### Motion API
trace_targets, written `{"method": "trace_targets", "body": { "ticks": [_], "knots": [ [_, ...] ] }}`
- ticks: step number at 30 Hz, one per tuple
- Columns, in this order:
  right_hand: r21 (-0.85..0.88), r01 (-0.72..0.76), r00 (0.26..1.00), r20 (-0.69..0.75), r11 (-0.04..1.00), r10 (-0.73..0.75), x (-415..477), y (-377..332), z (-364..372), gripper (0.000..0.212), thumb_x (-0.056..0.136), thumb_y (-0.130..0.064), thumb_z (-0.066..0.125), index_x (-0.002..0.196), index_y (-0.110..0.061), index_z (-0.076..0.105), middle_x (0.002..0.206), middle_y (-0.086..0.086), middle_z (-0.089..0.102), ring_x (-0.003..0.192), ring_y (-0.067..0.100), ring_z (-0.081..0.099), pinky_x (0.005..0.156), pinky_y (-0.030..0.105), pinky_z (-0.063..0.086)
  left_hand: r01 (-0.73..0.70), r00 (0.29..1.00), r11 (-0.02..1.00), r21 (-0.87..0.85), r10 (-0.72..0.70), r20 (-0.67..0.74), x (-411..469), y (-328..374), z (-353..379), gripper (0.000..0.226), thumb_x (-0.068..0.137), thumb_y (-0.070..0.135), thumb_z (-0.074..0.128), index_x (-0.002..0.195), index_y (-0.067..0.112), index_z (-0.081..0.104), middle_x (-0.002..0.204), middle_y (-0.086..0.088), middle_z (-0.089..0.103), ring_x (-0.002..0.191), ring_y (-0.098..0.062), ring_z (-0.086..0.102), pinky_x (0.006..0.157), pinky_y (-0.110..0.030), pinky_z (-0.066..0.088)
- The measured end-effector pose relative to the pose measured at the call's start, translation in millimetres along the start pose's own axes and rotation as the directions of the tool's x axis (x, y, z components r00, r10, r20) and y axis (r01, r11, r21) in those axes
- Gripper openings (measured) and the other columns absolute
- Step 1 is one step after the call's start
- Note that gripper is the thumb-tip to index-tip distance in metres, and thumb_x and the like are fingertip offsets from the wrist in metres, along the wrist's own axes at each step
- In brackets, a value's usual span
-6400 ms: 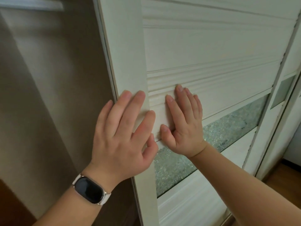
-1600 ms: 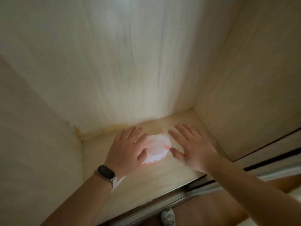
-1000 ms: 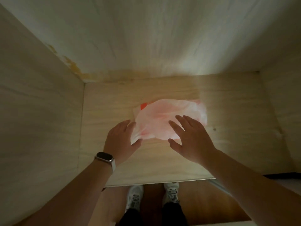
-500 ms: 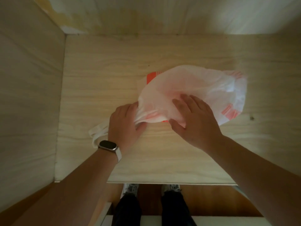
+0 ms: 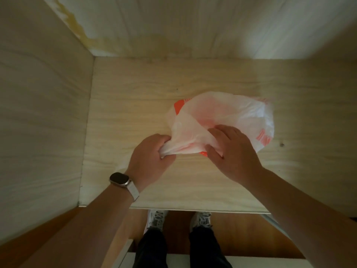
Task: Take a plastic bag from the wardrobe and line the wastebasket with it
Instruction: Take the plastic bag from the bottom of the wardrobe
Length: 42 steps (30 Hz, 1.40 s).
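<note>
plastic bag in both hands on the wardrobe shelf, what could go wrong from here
1. The left hand grips the bunched end of the plastic bag and the right hand pinches a fold close by; pulling them apart hard might tear the thin film.
2. Most of the bag lies loose on the shelf; it may slip from the pinch when lifted.

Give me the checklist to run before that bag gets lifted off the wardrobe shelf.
1. Left hand has a grip on the plastic bag, fingers curled round its bunched end: ok.
2. Right hand pinches the bag's near edge: ok.
3. Nothing lies on the bag or pins it to the shelf: ok.
4. Bag whole, no tears: cannot tell, it is crumpled.
5. Way out over the shelf's front edge looks free: ok.
6. Wastebasket located: cannot tell, not in view.
</note>
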State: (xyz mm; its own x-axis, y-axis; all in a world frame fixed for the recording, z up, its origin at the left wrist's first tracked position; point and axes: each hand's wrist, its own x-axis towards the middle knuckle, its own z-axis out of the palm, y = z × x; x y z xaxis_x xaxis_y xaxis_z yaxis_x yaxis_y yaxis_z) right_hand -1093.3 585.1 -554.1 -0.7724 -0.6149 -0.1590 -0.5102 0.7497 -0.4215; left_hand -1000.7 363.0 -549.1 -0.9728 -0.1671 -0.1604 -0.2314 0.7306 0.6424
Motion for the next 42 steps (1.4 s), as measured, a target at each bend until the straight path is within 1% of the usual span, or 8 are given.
{"method": "trace_targets", "body": {
  "ticks": [7,12,16,21,24,27,34,42],
  "knots": [
    [0.144,0.038,0.999,-0.019,0.989,-0.036,-30.4,-39.9,-79.5,0.053,0.091,-0.042,0.054,0.132,-0.007,0.05,0.128,0.011,0.059,0.117,0.027,0.051,0.099,0.042,0.044,-0.039,0.999,0.996,-0.079,0.036,-0.033,-22.5,76.4,-72.1,0.05,0.069,0.043,0.053,0.107,0.013,0.066,0.085,0.013,0.054,0.07,-0.008,0.051,0.06,-0.013,0.035],
    [0.261,0.084,0.995,-0.074,0.962,-0.067,-50.4,-79.4,-148.9,0.062,0.091,-0.045,0.056,0.14,-0.01,0.042,0.136,0.009,0.053,0.123,0.024,0.048,0.101,0.035,0.039,-0.105,0.983,0.983,-0.151,0.079,-0.167,-48.8,137.4,-133.9,0.052,0.065,0.038,0.059,0.109,0.011,0.065,0.091,0.029,0.051,0.077,0.004,0.052,0.065,-0.004,0.042],
    [0.346,0.124,0.989,-0.119,0.93,-0.088,-61.2,-111.6,-186.7,0.069,0.086,-0.058,0.05,0.142,-0.018,0.038,0.138,0.004,0.05,0.122,0.021,0.049,0.098,0.041,0.047,-0.172,0.964,0.969,-0.18,0.128,-0.234,-74.9,174.1,-180.7,0.046,0.067,0.037,0.062,0.106,0.012,0.065,0.091,0.02,0.056,0.081,0.011,0.055,0.068,-0.003,0.039],
    [0.439,0.253,0.955,-0.258,0.862,-0.149,-73.8,-149.3,-225.7,0.064,0.084,-0.046,0.063,0.137,-0.029,0.034,0.134,-0.006,0.049,0.12,0.015,0.048,0.093,0.047,0.049,-0.237,0.925,0.948,-0.213,0.153,-0.347,-108.1,197.8,-221.3,0.033,0.071,0.032,0.064,0.101,0.02,0.064,0.097,0.011,0.059,0.087,0.003,0.056,0.071,-0.008,0.041],
    [0.354,0.341,0.909,-0.36,0.871,-0.21,-84.3,-169.5,-246.8,0.078,0.081,-0.05,0.064,0.143,-0.032,0.021,0.148,-0.004,0.033,0.134,0.015,0.034,0.107,0.046,0.04,-0.263,0.908,0.937,-0.228,0.16,-0.388,-125.2,201.9,-235.0,0.03,0.071,0.032,0.066,0.101,0.028,0.063,0.108,0.019,0.056,0.095,0.004,0.057,0.077,-0.009,0.043],
    [0.188,0.474,0.832,-0.415,0.86,-0.369,-89.1,-190.2,-266.2,0.076,0.084,-0.055,0.057,0.145,-0.022,0.026,0.156,0.003,0.025,0.143,0.02,0.027,0.112,0.044,0.033,-0.307,0.894,0.927,-0.217,0.202,-0.401,-137.9,208.6,-247.6,0.028,0.072,0.033,0.066,0.098,0.023,0.067,0.109,0.017,0.057,0.098,0.003,0.058,0.08,-0.008,0.043],
    [-0.001,0.567,0.764,-0.374,0.824,-0.526,-107.1,-228.9,-279.8,0.056,0.085,-0.044,0.063,0.129,-0.01,0.055,0.142,0.012,0.045,0.131,0.026,0.043,0.107,0.044,0.04,-0.314,0.882,0.878,-0.362,0.128,-0.454,-169.9,213.6,-261.0,0.023,0.075,0.033,0.064,0.098,0.03,0.066,0.1,0.016,0.065,0.085,-0.001,0.062,0.068,-0.011,0.045],
    [-0.001,0.572,0.758,-0.38,0.82,-0.529,-134.4,-262.7,-265.0,0.061,0.085,-0.048,0.06,0.134,-0.015,0.047,0.136,0.008,0.053,0.127,0.019,0.044,0.106,0.042,0.041,-0.347,0.839,0.837,-0.422,0.075,-0.54,-206.9,217.2,-272.3,0.021,0.069,0.032,0.061,0.089,0.039,0.062,0.093,0.013,0.066,0.078,-0.001,0.061,0.066,-0.015,0.048]
  ]
}}
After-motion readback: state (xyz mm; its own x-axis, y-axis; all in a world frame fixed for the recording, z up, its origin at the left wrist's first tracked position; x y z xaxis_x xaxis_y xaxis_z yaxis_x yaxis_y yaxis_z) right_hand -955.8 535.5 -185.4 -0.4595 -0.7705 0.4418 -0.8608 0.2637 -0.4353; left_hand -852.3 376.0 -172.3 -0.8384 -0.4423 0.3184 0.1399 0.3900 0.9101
